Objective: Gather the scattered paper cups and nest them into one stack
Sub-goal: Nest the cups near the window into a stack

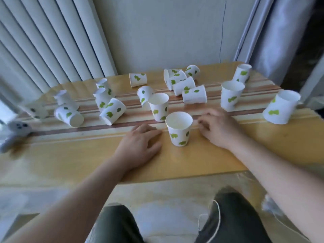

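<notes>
Several white paper cups with green spots lie scattered over the wooden table [70, 155]. One cup [179, 128] stands upright near the front, between my hands. A second upright cup [158, 106] stands just behind it. My left hand [140, 142] rests palm down on the table left of the front cup, holding nothing. To that cup's right my right hand [217, 127] hovers with its fingers curled loosely and nothing in them. Neither hand touches a cup. More cups lie on their sides at the left [113, 111], the back middle [193, 94] and the right [280, 109].
A small grey soft toy [16, 130] sits at the table's left edge. White vertical blinds hang behind on the left and a grey curtain on the right. My knees in dark trousers are below the table's front edge.
</notes>
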Motion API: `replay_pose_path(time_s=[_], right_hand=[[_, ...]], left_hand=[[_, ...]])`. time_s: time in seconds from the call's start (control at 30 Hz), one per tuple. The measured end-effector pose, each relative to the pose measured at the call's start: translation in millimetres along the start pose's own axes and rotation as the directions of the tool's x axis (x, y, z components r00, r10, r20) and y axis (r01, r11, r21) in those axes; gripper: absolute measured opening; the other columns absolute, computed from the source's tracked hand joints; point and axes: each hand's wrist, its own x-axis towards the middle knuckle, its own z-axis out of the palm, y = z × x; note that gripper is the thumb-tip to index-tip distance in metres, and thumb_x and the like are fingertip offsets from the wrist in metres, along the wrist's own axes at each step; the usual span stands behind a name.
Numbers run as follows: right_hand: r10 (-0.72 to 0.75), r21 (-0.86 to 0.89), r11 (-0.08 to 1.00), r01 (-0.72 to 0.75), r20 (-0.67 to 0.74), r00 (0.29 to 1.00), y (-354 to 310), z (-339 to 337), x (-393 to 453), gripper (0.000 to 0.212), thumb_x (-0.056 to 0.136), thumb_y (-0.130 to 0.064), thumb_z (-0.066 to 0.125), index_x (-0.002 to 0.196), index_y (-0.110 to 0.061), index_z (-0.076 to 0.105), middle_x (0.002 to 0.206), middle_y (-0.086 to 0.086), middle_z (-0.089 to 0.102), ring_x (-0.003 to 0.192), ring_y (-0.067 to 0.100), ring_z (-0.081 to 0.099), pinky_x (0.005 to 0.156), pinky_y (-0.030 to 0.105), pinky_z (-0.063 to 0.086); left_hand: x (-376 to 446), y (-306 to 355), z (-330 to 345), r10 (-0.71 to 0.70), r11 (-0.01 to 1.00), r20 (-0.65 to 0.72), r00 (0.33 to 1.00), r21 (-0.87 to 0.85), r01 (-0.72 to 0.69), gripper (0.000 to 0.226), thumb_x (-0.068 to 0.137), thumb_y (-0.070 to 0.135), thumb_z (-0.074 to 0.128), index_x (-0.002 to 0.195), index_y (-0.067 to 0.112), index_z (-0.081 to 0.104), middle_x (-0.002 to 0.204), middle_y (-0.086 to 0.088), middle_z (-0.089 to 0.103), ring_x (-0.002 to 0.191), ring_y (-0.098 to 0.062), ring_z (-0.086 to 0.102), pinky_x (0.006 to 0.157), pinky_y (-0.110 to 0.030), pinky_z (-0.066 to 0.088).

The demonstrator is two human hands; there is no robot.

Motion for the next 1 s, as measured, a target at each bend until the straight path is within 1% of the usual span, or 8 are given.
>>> replay_pose_path(time_s=[0.2, 0.33, 0.43, 0.5, 0.6, 0.73, 0.87, 1.0], right_hand=[[0.177, -0.010, 0.984, -0.177, 0.065, 0.982, -35, -13, -38, 0.046, 0.101, -0.013, 0.054, 0.143, -0.027, 0.065, 0.148, -0.004, 0.059, 0.137, 0.027, 0.048, 0.116, 0.039, 0.042], [0.201, 0.440, 0.841, -0.315, 0.288, 0.937, -60, -35, -53, 0.101, 0.081, -0.006, 0.063, 0.167, -0.040, 0.024, 0.163, -0.019, 0.037, 0.146, 0.018, 0.048, 0.106, 0.027, 0.048], [0.115, 0.652, 0.673, -0.351, 0.376, 0.919, -80, -44, -47, 0.124, 0.069, -0.031, 0.082, 0.161, -0.063, 0.004, 0.153, -0.035, 0.040, 0.142, 0.003, 0.050, 0.100, 0.026, 0.053], [0.130, 0.692, 0.642, -0.332, 0.328, 0.936, -85, -42, -35, 0.122, 0.065, -0.040, 0.089, 0.156, -0.069, 0.013, 0.145, -0.032, 0.049, 0.131, -0.009, 0.051, 0.103, 0.027, 0.052], [0.158, 0.696, 0.648, -0.310, 0.276, 0.948, -91, -39, -18, 0.089, 0.074, -0.029, 0.089, 0.135, -0.074, 0.043, 0.134, -0.026, 0.060, 0.105, -0.007, 0.063, 0.087, 0.018, 0.057], [0.069, 0.677, 0.683, -0.272, 0.311, 0.948, -95, -21, -3, 0.095, 0.070, -0.029, 0.093, 0.136, -0.076, 0.043, 0.130, -0.021, 0.071, 0.119, -0.002, 0.066, 0.107, 0.033, 0.055], [-0.123, 0.774, 0.571, -0.272, 0.409, 0.904, -89, -18, 4, 0.109, 0.077, 0.006, 0.067, 0.157, -0.058, 0.029, 0.145, -0.017, 0.066, 0.130, 0.021, 0.069, 0.107, 0.047, 0.055], [0.202, 0.789, 0.568, -0.234, 0.142, 0.969, -92, -8, 40, 0.084, 0.083, -0.005, 0.075, 0.127, -0.073, 0.053, 0.127, -0.004, 0.068, 0.109, 0.019, 0.070, 0.089, 0.043, 0.062]], left_hand=[[-37, 14, -4, -0.057, 0.989, 0.077, 0.995, -0.130, 0.067, 0.059, 0.105, 0.050, 0.052, 0.161, 0.032, 0.045, 0.172, 0.010, 0.034, 0.160, -0.016, 0.026, 0.129, -0.031, 0.019], [-44, 15, -15, -0.160, 0.956, 0.019, 0.987, -0.245, 0.160, 0.042, 0.089, 0.051, 0.062, 0.130, 0.043, 0.069, 0.145, 0.026, 0.060, 0.133, -0.011, 0.057, 0.113, -0.031, 0.046], [-24, 13, -33, -0.260, 0.919, -0.023, 0.965, -0.311, 0.240, 0.016, 0.083, 0.038, 0.065, 0.099, 0.037, 0.063, 0.105, 0.019, 0.071, 0.099, -0.011, 0.067, 0.085, -0.034, 0.056], [-7, 15, -43, -0.288, 0.838, -0.008, 0.958, -0.486, 0.248, 0.024, 0.077, 0.028, 0.065, 0.099, 0.034, 0.056, 0.103, 0.014, 0.068, 0.096, -0.012, 0.067, 0.079, -0.035, 0.057], [12, 20, -43, -0.119, 0.725, 0.085, 0.989, -0.674, 0.145, 0.058, 0.069, 0.025, 0.071, 0.121, 0.038, 0.051, 0.122, 0.013, 0.066, 0.113, -0.008, 0.065, 0.099, -0.039, 0.056], [17, 22, -25, 0.095, 0.662, 0.113, 0.989, -0.749, 0.022, 0.102, 0.074, 0.027, 0.093, 0.151, 0.050, 0.029, 0.122, 0.016, 0.068, 0.102, -0.002, 0.069, 0.085, -0.023, 0.057], [10, 5, -19, -0.038, 0.693, -0.078, 0.996, -0.720, -0.029, 0.099, 0.072, 0.047, 0.097, 0.146, 0.046, 0.031, 0.124, 0.035, 0.061, 0.097, -0.005, 0.069, 0.080, -0.022, 0.058], [7, -27, -28, -0.239, 0.725, -0.227, 0.944, -0.688, 0.018, 0.076, 0.074, 0.030, 0.092, 0.129, 0.042, 0.041, 0.123, 0.039, 0.055, 0.107, 0.005, 0.061, 0.080, -0.009, 0.049]])
